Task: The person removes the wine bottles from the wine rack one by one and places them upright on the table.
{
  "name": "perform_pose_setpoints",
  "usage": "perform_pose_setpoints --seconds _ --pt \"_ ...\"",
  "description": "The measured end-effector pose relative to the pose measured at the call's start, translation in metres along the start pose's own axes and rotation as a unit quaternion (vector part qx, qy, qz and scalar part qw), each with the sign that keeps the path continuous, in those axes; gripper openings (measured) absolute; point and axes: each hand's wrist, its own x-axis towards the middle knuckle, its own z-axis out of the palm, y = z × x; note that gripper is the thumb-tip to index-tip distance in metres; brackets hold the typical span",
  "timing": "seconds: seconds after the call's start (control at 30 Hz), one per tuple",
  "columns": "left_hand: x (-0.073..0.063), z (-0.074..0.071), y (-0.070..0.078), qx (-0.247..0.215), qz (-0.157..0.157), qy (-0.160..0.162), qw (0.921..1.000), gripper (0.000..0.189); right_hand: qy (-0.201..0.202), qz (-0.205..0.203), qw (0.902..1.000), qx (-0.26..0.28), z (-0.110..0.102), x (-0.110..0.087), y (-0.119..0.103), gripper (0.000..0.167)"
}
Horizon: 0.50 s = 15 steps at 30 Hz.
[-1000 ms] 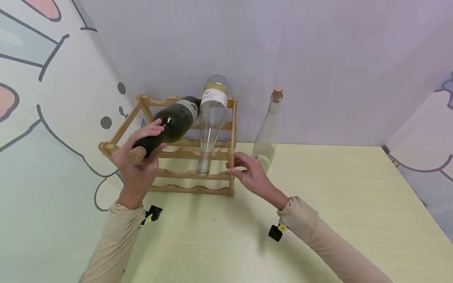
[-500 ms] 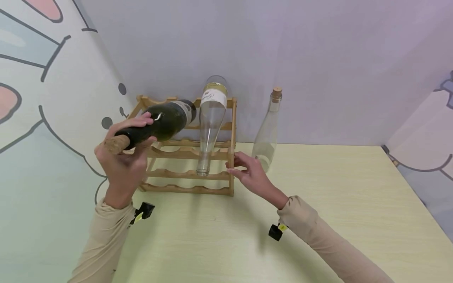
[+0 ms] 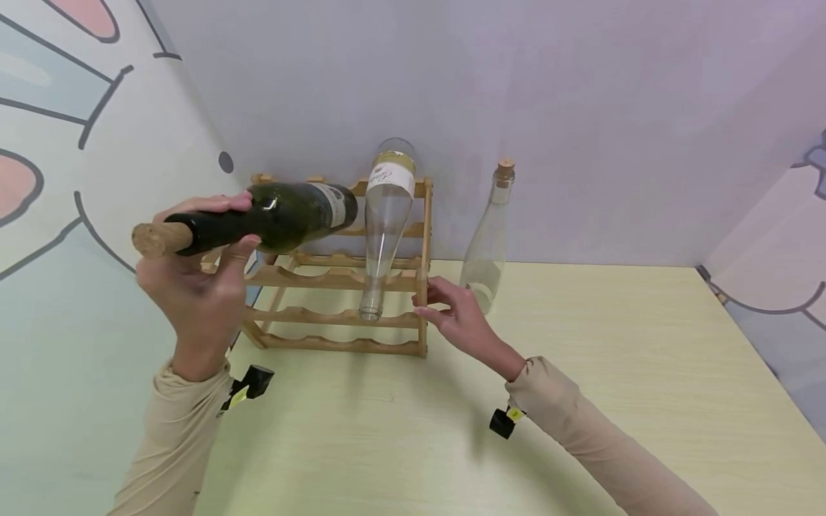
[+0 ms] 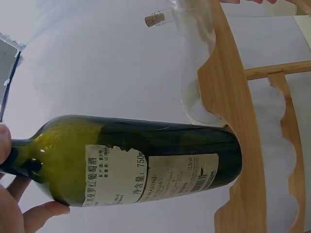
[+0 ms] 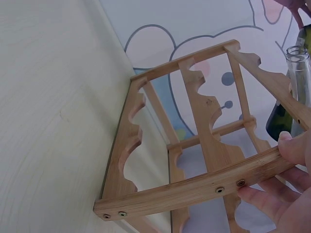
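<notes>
My left hand [image 3: 203, 287] grips a dark green wine bottle [image 3: 290, 215] by its neck, cork toward me, its base over the top of the wooden wine rack [image 3: 335, 278]. Paper labels show on this bottle [image 4: 160, 170] in the left wrist view, its base overlapping a scalloped rail. My right hand [image 3: 454, 315] pinches the rack's right front post between thumb and fingers; in the right wrist view that hand [image 5: 286, 189] lies along the post. A clear glass bottle [image 3: 387, 208] with a white and gold label lies on the rack's top tier, mouth toward me.
A corked clear bottle [image 3: 487, 251] stands upright on the pale wood table [image 3: 613, 344], right of the rack and just behind my right hand. A grey wall [image 3: 581, 129] rises behind, and a cartoon-painted wall [image 3: 77, 344] runs along the left.
My left hand has moved left and slightly up with the green bottle, which has swung from slanting to nearly level across the view. My right hand stays on the post.
</notes>
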Motion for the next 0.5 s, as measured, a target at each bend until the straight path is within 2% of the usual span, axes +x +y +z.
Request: perform_pose_setpoints --seconds 0.3,0.5 --pt "0.008 0.001 0.013 -0.014 -0.020 0.025 0.9994 0.029 0.004 0.000 1.0000 -0.001 -0.001 0.000 -0.001 0.023" --pt "0.014 0.001 0.017 0.000 -0.020 0.022 0.9995 0.029 0.004 0.002 1.0000 0.008 0.000 -0.001 -0.001 0.024"
